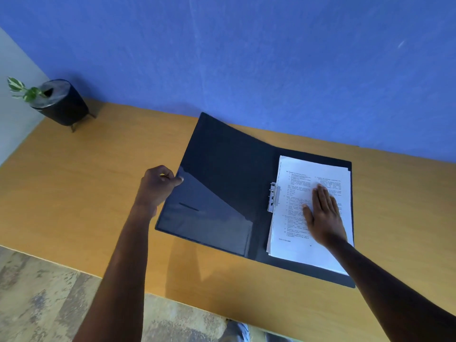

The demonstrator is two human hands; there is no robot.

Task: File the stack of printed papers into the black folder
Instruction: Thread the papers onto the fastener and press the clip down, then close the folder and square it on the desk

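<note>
The black folder (222,169) lies opened out on the wooden table (74,188). Its left cover is raised off the table at an angle, and my left hand (158,183) pinches that cover's outer edge. The stack of printed papers (296,248) rests on the folder's right half, just right of the metal clip (273,197) at the spine. My right hand (323,215) lies flat on the top sheet with its fingers together and extended, pressing the stack down. A clear pocket lines the inside of the raised cover.
A black pot (61,104) on short legs with a small green plant (21,90) stands at the table's far left corner. The blue wall (246,58) runs right behind the folder. The table's near edge drops to a patterned floor (49,304).
</note>
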